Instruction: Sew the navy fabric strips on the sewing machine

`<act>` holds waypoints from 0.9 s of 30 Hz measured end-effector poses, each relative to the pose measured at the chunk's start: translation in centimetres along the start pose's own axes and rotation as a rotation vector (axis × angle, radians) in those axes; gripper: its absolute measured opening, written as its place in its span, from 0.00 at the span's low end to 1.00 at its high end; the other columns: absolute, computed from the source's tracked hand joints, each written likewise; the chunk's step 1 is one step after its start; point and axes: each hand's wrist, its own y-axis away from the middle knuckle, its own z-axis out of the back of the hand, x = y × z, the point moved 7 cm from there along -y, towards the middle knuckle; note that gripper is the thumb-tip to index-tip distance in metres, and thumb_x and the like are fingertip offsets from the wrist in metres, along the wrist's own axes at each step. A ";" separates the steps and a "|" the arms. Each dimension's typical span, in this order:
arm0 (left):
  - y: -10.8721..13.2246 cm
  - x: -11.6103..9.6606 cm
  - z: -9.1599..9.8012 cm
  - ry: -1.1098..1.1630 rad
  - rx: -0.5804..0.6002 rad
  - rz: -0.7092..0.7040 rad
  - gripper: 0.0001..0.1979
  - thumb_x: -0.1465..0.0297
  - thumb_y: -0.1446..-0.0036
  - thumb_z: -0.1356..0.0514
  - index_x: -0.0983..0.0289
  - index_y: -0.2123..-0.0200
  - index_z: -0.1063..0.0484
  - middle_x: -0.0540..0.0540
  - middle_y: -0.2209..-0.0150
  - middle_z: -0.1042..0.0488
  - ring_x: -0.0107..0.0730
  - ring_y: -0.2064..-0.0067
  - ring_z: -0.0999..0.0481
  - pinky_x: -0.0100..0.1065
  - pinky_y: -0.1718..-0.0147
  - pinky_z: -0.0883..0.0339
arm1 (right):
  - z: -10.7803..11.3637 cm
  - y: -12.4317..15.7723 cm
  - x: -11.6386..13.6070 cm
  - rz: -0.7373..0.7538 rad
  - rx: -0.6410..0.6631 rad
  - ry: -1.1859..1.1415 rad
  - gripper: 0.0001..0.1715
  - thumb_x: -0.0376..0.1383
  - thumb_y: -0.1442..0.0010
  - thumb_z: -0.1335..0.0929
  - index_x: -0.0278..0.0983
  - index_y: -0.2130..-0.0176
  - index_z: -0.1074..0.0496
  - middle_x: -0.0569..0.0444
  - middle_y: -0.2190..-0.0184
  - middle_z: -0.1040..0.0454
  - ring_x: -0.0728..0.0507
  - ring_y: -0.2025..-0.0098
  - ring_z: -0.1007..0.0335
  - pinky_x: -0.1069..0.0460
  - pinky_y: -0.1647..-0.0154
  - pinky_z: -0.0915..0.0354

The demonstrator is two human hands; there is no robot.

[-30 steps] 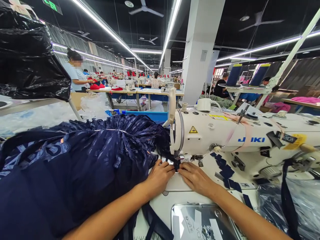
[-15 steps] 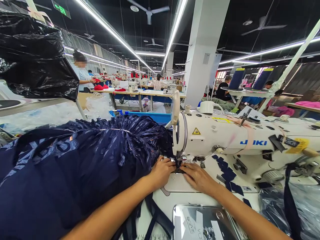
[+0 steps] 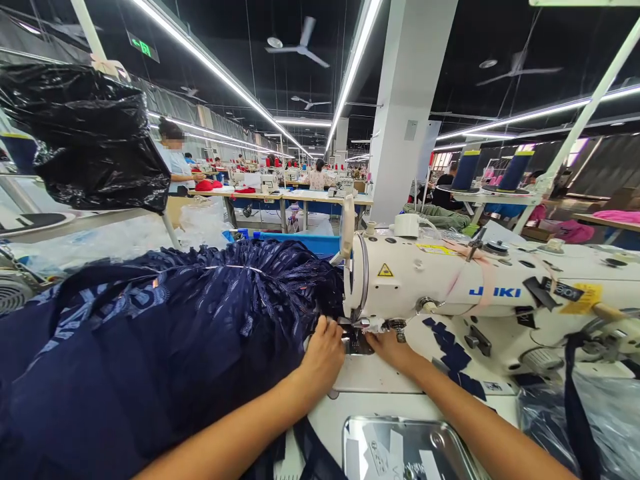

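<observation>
- A sewing machine (image 3: 390,273) stretches from the centre towards three o'clock, its needle end facing the fabric, presumably so cloth can be fed from that side.
- Navy fabric (image 3: 175,340), gathered in a large heap, fills eight o'clock, up close to the needle end; a pale tie (image 3: 240,268) crosses its top, apparently keeping the many layers together.
- The left hand (image 3: 325,350), at six o'clock, has its fingers curled close together beside the metal plate (image 3: 357,343) under the needle; whether they pinch any cloth cannot be told.
- The right hand (image 3: 393,347), between four and five, reaches under the machine's head, fingertips partly hidden; whether it grips anything cannot be told. One hand each side of the plate would suit steadying small work there.
- Small navy pieces (image 3: 455,357) lie in an overlapping row at four o'clock, probably for easy reach.
- A shiny metal tray (image 3: 417,433) with pale labels sits at five, near the right forearm.
- Dark thread cones (image 3: 466,171) stand upright at two, likely raised so thread runs freely.
</observation>
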 end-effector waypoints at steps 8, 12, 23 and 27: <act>-0.7 1.5 -0.9 0.090 0.084 0.030 0.17 0.74 0.46 0.44 0.66 0.51 0.32 0.65 0.49 0.34 0.54 0.45 0.41 0.58 0.46 0.59 | 1.2 1.8 0.7 0.107 -0.057 0.137 0.18 0.36 0.38 0.43 0.37 0.64 0.26 0.49 0.72 0.23 0.43 0.72 0.28 0.49 0.70 0.35; -1.5 1.7 -1.1 0.157 0.117 0.009 0.17 0.77 0.46 0.47 0.68 0.52 0.32 0.65 0.50 0.34 0.54 0.45 0.41 0.58 0.46 0.56 | 1.7 1.7 1.2 0.114 -0.038 0.122 0.17 0.37 0.39 0.42 0.39 0.65 0.26 0.51 0.73 0.24 0.44 0.72 0.29 0.51 0.72 0.35; -1.4 1.8 -0.9 0.169 0.110 -0.003 0.19 0.79 0.48 0.48 0.68 0.52 0.33 0.64 0.53 0.32 0.52 0.46 0.40 0.57 0.47 0.56 | 2.2 1.3 1.9 0.050 0.058 0.111 0.13 0.35 0.40 0.40 0.38 0.66 0.26 0.51 0.76 0.26 0.43 0.71 0.29 0.52 0.73 0.36; -1.5 1.8 -0.9 0.167 0.123 0.002 0.18 0.79 0.48 0.48 0.67 0.53 0.32 0.62 0.54 0.31 0.52 0.47 0.40 0.57 0.46 0.56 | 2.2 1.2 2.2 0.030 0.074 0.112 0.12 0.35 0.40 0.40 0.39 0.67 0.28 0.52 0.75 0.26 0.43 0.71 0.30 0.52 0.72 0.36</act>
